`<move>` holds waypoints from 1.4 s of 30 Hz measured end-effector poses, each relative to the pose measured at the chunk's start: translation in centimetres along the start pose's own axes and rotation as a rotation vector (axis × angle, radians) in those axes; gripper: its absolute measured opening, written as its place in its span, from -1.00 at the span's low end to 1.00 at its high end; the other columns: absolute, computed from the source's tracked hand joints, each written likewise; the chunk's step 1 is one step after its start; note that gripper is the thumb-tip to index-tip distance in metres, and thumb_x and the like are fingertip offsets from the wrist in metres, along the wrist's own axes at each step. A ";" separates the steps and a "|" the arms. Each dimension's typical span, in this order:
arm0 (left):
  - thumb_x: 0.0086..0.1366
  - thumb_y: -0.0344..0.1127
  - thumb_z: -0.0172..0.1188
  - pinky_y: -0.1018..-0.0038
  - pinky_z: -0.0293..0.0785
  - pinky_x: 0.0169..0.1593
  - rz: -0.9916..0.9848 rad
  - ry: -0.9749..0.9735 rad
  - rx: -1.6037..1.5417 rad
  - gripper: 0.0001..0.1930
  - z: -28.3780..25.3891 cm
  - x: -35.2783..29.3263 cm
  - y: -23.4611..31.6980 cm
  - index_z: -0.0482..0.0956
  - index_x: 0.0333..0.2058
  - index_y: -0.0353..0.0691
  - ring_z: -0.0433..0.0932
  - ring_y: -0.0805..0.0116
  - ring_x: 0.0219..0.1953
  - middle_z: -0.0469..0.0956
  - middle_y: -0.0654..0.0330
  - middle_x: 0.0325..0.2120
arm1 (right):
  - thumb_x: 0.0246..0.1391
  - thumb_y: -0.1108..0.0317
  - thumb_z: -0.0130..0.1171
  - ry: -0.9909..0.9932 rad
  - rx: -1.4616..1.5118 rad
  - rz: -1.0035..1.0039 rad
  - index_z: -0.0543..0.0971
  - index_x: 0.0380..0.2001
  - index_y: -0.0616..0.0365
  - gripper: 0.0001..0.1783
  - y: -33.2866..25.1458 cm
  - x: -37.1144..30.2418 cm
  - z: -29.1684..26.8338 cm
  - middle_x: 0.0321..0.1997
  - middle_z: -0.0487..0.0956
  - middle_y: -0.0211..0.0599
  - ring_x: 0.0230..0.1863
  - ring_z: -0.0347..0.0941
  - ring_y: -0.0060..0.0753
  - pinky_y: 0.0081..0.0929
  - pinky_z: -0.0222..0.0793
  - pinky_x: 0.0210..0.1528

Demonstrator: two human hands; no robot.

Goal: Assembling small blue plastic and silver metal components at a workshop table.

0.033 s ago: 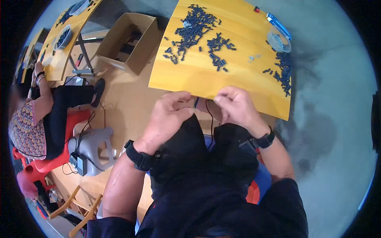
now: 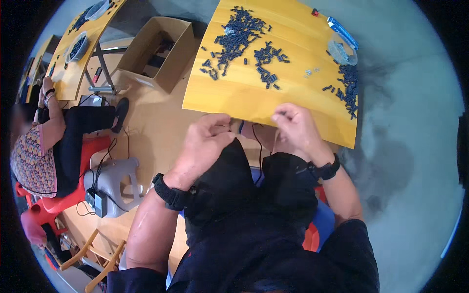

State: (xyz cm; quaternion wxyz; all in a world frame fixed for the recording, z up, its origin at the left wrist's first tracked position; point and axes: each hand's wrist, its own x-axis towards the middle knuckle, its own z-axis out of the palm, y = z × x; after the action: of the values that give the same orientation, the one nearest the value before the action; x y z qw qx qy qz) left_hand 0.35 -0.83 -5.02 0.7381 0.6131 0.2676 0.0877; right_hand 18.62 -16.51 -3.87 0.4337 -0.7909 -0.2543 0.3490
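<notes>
Evidently both hands hang over the lap, close to the near edge of the table [image 2: 210, 95]. The left hand [image 2: 207, 144] is just beside that edge, its fingers curled and the thumb reaching toward them; whether they pinch anything I cannot tell. The right hand [image 2: 299, 128] overlaps the edge, its thumb and forefinger drawn close together. A small dark bit [image 2: 282, 113] shows at those tips, too blurred to name, and I cannot tell whether it is gripped. Each wrist wears a black band [image 2: 328, 169].

Black pieces [image 2: 238, 39] lie on the table beyond the hands: a large, loose heap toward the far left, a smaller cluster near the middle, and another heap along the right side. A pale packet [image 2: 229, 31] rests among the largest heap. Between the middle cluster and the right heap lie a few clear bits [image 2: 309, 73].

At the right side stands a clear tub [image 2: 353, 56] with small pale parts in it, and just beside it a blue box [image 2: 342, 33]. A small red thing [image 2: 315, 12] sits at the far edge.

On the floor left of the table stands an open carton [image 2: 178, 63] with dark things inside. Farther left, a co-worker [image 2: 36, 156] sits at another table [image 2: 68, 88], near a grey stool [image 2: 117, 190].
</notes>
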 end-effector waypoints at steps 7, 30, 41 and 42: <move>0.11 -0.47 0.21 0.51 0.44 -0.14 0.056 -0.016 0.283 -0.74 -0.4 -0.2 0.2 0.53 -0.21 -0.46 0.54 0.36 -0.25 0.54 0.11 -0.32 | 0.04 0.31 0.09 0.323 -0.788 -0.306 0.55 -0.31 0.19 -0.80 5.8 4.3 -9.4 -0.45 0.56 0.03 -0.38 0.51 0.07 -0.17 0.42 -0.30; 0.11 -0.46 0.22 0.53 0.45 -0.19 0.141 -0.027 0.533 -0.73 -0.7 0.0 0.8 0.57 -0.19 -0.39 0.54 0.43 -0.32 0.59 0.12 -0.39 | 0.04 0.40 0.12 0.210 -0.472 -0.406 0.55 -0.44 0.27 -0.87 3.3 4.3 -4.5 -0.60 0.50 -0.20 -0.56 0.43 -0.50 -0.47 0.37 -0.45; 0.19 -0.49 0.15 0.60 0.44 -0.20 0.092 0.295 0.196 -0.82 -0.7 0.3 1.2 0.58 -0.24 -0.44 0.54 0.51 -0.32 0.61 0.17 -0.38 | 0.00 0.22 0.23 -0.284 -0.607 -0.504 0.35 -0.04 0.31 -0.47 -0.8 -0.1 8.4 -0.15 0.40 0.13 -0.09 0.38 0.18 -0.10 0.37 -0.06; 0.19 -0.48 0.15 0.60 0.44 -0.21 0.088 0.279 0.202 -0.83 -0.8 0.3 1.1 0.58 -0.25 -0.44 0.54 0.52 -0.33 0.62 0.17 -0.39 | 0.00 0.22 0.23 -0.285 -0.608 -0.506 0.35 -0.04 0.31 -0.47 -0.8 0.1 8.6 -0.15 0.40 0.13 -0.09 0.38 0.18 -0.10 0.37 -0.06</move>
State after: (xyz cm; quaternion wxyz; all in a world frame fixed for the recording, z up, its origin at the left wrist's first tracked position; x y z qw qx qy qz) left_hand 0.46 0.24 -4.16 0.6237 0.6773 0.3479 0.1769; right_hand 11.94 -11.68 -6.51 0.2130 -0.7391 -0.5895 0.2464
